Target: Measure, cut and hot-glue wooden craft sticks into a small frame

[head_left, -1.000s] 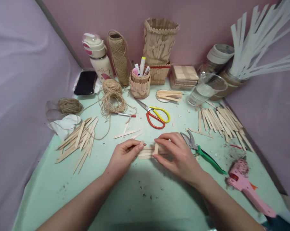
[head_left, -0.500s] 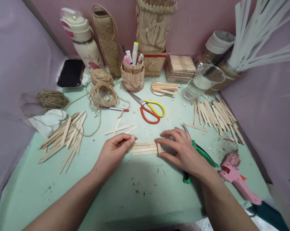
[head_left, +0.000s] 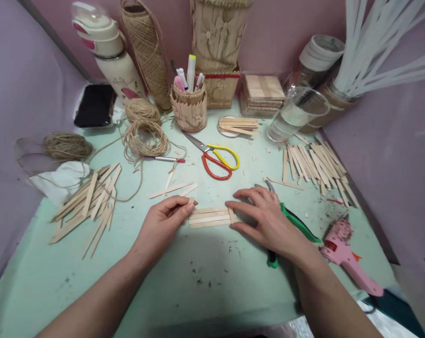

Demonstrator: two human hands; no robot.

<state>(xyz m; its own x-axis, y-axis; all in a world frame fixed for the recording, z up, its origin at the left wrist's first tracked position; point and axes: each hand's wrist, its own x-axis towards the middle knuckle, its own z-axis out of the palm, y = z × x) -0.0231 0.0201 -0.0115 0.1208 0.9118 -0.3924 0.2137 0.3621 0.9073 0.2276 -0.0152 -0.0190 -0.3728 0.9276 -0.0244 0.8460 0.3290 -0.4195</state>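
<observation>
A small raft of pale wooden sticks (head_left: 208, 217) lies flat on the mint-green table mat (head_left: 198, 277), near the middle. My left hand (head_left: 162, 225) pinches a short stick piece against the raft's left end. On the right end my right hand (head_left: 265, 218) rests with its fingers stretched flat, the fingertips pressing a short cross stick. Green-handled cutters (head_left: 289, 223) lie partly under my right hand.
Red and yellow scissors (head_left: 217, 162) lie behind the raft. Stick piles sit at left (head_left: 88, 202) and right (head_left: 316, 164). A pink glue gun (head_left: 346, 258) lies at right. Twine coils (head_left: 143, 138), a stick pen cup (head_left: 189, 108), a bottle (head_left: 110, 56), a phone (head_left: 95, 105) and a plastic cup (head_left: 295, 117) crowd the back.
The view has shifted down and closer. The short cross stick under my right hand went from near the raft's middle to its right end. Both hands stay at the raft's ends.
</observation>
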